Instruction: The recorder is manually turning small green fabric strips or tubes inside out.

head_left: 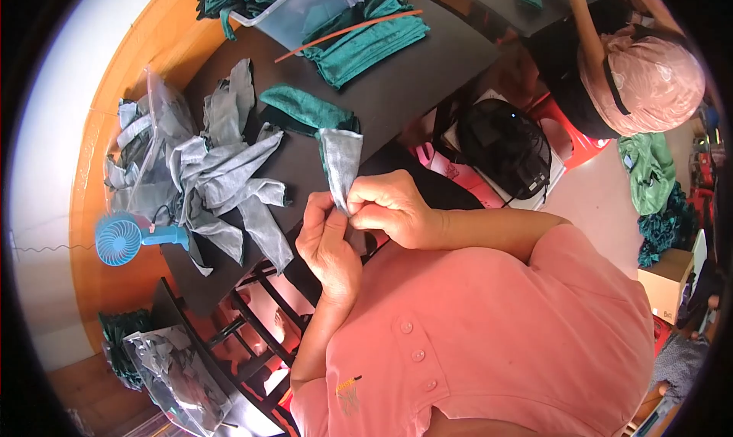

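In front of my chest I hold a narrow grey fabric piece (340, 158), sewn like a flat tube, with green showing along its left edge. My left hand (330, 246) pinches its lower end between thumb and fingers. Right beside it, my right hand (393, 208) has closed on the same end, fingertips nearly touching the left thumb. The piece's wide end points up and away from me. Just beyond it, a green velvety fabric piece (305, 108) lies on the dark table (450, 63). To the left spreads a loose pile of similar grey pieces (221, 173).
A blue handheld fan (122, 238) sits at the table's left edge, near a clear plastic bag (156, 143). An orange stick (351, 34) rests on stacked green pieces (366, 55), beside a filled plastic bin (282, 13). Another person (641, 78) works at far right.
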A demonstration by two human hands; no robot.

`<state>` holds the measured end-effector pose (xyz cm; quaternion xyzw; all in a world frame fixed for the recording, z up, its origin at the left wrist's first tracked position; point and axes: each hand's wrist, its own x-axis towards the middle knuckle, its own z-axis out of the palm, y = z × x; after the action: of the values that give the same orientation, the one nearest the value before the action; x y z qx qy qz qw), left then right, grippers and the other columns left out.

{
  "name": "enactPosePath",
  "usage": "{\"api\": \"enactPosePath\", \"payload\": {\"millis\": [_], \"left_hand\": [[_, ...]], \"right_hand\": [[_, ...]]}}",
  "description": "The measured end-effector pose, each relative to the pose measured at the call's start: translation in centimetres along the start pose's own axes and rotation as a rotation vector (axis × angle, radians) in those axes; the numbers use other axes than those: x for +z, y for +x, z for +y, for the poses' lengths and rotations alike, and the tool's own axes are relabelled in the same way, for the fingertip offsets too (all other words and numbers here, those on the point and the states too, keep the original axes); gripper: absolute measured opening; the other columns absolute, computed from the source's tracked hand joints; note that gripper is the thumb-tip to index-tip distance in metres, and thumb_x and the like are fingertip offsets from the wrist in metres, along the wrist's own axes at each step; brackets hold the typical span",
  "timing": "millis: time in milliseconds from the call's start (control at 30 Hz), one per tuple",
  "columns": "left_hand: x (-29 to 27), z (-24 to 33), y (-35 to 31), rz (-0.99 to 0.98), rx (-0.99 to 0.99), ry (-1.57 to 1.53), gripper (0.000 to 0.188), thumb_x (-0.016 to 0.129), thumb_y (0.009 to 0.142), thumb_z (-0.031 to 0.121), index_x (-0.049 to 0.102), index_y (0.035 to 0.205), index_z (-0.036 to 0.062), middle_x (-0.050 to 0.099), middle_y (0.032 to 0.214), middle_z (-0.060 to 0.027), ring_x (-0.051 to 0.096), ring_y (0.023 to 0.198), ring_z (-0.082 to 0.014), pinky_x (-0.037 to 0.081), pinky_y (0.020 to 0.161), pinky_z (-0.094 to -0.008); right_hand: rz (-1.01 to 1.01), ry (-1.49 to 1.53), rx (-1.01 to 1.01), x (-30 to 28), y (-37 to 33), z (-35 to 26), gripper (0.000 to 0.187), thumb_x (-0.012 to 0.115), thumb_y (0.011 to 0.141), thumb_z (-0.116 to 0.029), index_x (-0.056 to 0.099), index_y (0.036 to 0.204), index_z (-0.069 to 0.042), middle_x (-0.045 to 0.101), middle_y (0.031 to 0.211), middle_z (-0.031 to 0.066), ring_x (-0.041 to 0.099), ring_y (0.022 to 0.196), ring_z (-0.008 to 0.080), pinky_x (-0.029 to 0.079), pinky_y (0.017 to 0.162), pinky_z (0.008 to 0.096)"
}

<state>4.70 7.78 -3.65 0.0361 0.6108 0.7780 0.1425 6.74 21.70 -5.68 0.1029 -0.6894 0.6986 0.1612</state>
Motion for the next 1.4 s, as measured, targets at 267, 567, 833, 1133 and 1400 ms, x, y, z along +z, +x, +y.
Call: {"api": "enactPosePath", "payload": {"millis": [267,567,833,1133,1400], "left_hand": [[-1.0,-1.6,0.5,-0.106,0.341,0.249,0.017,0.052,0.085,-0.009,0.058,0.098,-0.001,0.054,0.089,0.0007,0.049,0.079,-0.0077,0.039,0.077,-0.0184],[0.4,-1.0,0.8,0.018,0.239,-0.026,0.026,0.043,0.081,-0.01,0.061,0.097,-0.0006,0.058,0.09,-0.0009,0.048,0.075,-0.0035,0.038,0.066,-0.0179],[-1.0,-0.8,0.7,0.06,0.276,0.185,0.011,0.056,0.091,0.006,0.061,0.098,-0.001,0.062,0.076,-0.0034,0.047,0.052,-0.0053,0.033,0.042,-0.0193],[-0.6,0.8,1.9,0.013,0.343,0.24,0.027,0.046,0.081,-0.008,0.065,0.098,0.002,0.055,0.078,0.0016,0.046,0.061,-0.0025,0.034,0.05,-0.0192],[-0.6,0.2,1.3,0.002,0.23,-0.172,0.022,0.045,0.077,-0.014,0.058,0.086,0.0017,0.052,0.071,-0.0003,0.046,0.058,-0.005,0.035,0.048,-0.0221]], "right_hand": [[-0.005,-0.072,-0.078,-0.5,0.5,0.0,0.011,0.06,0.073,-0.009,0.053,0.069,-0.002,0.052,0.061,0.0127,0.051,0.052,0.0241,0.041,0.051,0.0345],[-0.017,-0.011,0.029,-0.2,-0.3,-0.3,0.01,0.063,0.076,-0.005,0.054,0.073,-0.001,0.054,0.062,0.0087,0.053,0.057,0.0145,0.042,0.054,0.0301],[-0.035,0.063,0.117,-0.9,-0.4,-0.7,0.01,0.066,0.089,-0.008,0.059,0.092,-0.001,0.059,0.079,0.0006,0.051,0.067,0.0049,0.041,0.061,0.0208],[-0.008,-0.088,0.079,0.4,1.2,-0.1,0.013,0.062,0.084,0.0,0.061,0.097,0.0,0.065,0.082,0.0039,0.058,0.069,0.0091,0.048,0.062,0.0272],[-0.032,-0.11,0.087,0.0,2.1,0.1,0.009,0.056,0.075,-0.006,0.054,0.071,0.001,0.052,0.061,0.0021,0.046,0.057,0.0075,0.034,0.052,0.0238]]}}
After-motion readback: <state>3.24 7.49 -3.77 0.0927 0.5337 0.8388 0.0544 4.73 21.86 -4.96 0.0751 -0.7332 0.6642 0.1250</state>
